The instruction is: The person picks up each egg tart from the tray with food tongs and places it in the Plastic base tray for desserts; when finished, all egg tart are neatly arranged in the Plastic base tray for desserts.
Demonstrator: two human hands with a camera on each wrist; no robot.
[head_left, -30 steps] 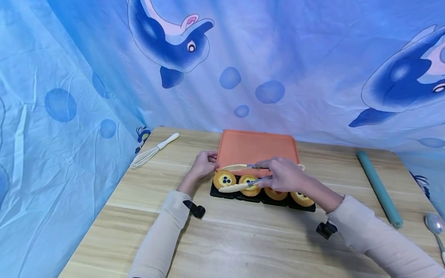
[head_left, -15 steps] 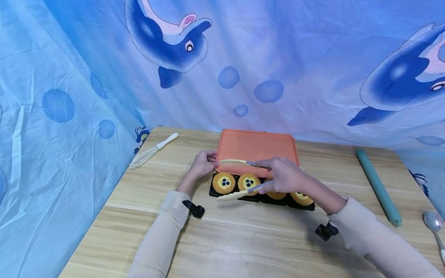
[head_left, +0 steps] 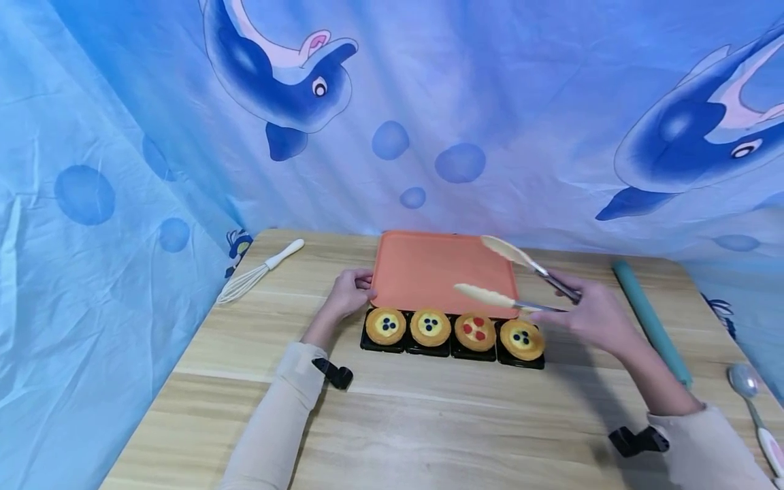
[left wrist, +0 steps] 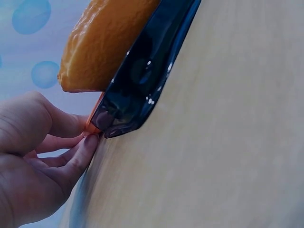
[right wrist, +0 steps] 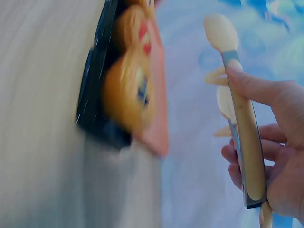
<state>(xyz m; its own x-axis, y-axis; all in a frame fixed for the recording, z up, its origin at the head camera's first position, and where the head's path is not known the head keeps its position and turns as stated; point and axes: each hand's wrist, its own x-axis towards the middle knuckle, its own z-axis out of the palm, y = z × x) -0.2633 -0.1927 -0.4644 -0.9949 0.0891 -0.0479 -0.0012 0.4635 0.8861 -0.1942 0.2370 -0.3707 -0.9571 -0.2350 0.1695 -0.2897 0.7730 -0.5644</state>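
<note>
My left hand (head_left: 350, 294) pinches the left edge of an orange tray (head_left: 444, 269) between thumb and fingers, as the left wrist view also shows. In my right hand (head_left: 591, 313) is a pair of tongs (head_left: 490, 295) with cream tips, spread apart, nothing between them. Along the tray's near edge stand several black square holders, each bearing a tart. Two tarts on the left have blueberries, one being the leftmost tart (head_left: 386, 327). A tart with red fruit (head_left: 475, 331) follows, then another blueberry tart (head_left: 522, 339) at the right end, tilted in its holder (head_left: 520, 361).
A whisk (head_left: 260, 272) with a white handle lies at the table's left edge. On the right lie a teal rolling pin (head_left: 652, 320) and a spoon (head_left: 744, 382). A blue dolphin-print curtain (head_left: 429, 122) hangs behind the wooden table (head_left: 404, 422).
My right hand has carried the tongs from above the tarts to the right and raised them, uncovering the row. My left hand stays at the tray's edge. The view shifted slightly.
</note>
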